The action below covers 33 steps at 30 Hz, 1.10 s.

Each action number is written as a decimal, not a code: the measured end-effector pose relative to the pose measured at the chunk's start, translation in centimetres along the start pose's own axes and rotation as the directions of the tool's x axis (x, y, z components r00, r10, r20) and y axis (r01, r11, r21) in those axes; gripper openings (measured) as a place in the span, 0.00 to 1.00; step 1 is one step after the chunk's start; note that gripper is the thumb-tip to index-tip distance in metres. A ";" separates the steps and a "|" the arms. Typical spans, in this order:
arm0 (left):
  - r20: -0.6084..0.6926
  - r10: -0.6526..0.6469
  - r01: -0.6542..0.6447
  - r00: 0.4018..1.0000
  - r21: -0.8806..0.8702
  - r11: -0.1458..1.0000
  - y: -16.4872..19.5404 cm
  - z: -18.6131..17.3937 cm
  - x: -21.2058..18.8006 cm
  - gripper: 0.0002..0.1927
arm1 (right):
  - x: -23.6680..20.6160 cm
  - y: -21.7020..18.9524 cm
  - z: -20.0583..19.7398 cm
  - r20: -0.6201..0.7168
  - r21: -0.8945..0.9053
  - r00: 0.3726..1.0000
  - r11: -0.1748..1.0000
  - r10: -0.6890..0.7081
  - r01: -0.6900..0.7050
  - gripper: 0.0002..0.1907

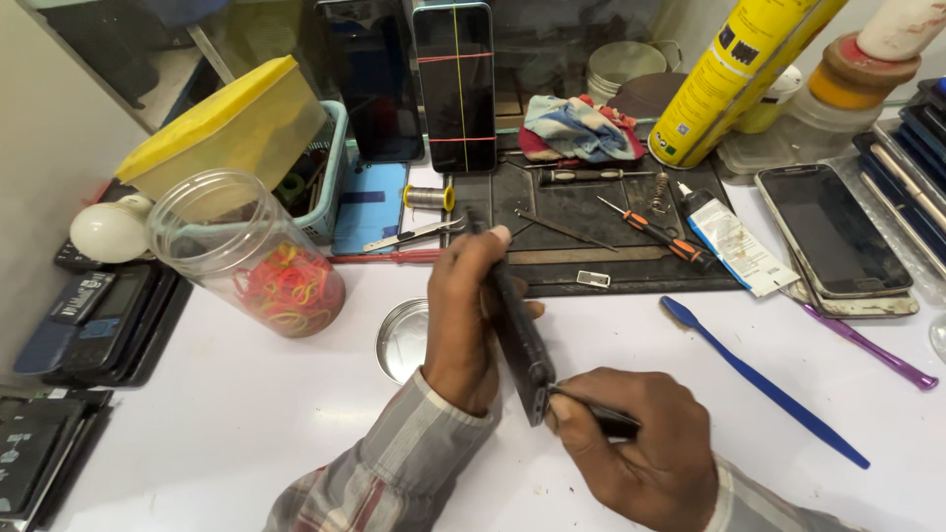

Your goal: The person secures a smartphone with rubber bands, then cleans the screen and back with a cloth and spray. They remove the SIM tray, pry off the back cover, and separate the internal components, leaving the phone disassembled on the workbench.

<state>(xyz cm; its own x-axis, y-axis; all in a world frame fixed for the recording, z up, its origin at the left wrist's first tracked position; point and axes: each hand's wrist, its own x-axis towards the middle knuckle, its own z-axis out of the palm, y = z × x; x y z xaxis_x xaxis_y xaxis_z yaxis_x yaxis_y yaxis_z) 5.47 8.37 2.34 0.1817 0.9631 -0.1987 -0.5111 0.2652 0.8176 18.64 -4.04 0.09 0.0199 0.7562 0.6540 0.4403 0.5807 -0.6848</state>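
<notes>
Over the white bench, dark phone [514,330] held on edge
Left hand [463,325] clasped around its slim black body; right hand [636,448] pinching thin tool [591,412] against its lower end

A: What's in the left hand [463,315]?

B: A dark phone [514,330] held edge-up, above the white table [246,414]. The right hand [641,443], at five o'clock, presses a thin tool [591,409] (tip hidden) against its lower end.
</notes>
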 end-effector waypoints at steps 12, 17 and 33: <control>0.010 -0.177 0.176 0.984 0.068 0.982 1.0 1.4 -1.7 0.51 | 0.9 0.1 -0.3 0.051 -0.070 0.996 0.995 0.069 -0.066 0.07; 0.062 -0.095 0.095 0.994 0.007 0.995 0.8 1.0 -1.1 0.40 | 1.0 0.1 -0.3 0.048 0.026 0.992 0.993 0.116 -0.117 0.07; -0.009 -0.062 0.061 0.998 -0.118 0.991 -0.6 1.5 -1.3 0.48 | 1.5 -0.2 0.3 0.049 0.030 0.960 0.961 0.274 -0.276 0.07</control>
<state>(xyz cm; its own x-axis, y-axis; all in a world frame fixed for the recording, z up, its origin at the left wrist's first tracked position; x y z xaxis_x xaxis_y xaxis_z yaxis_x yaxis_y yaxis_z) 6.82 6.91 2.88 0.2053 0.9451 -0.2541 -0.5948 0.3267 0.7345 18.28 -2.88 1.11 0.0957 0.9002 0.4248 0.3908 0.3585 -0.8478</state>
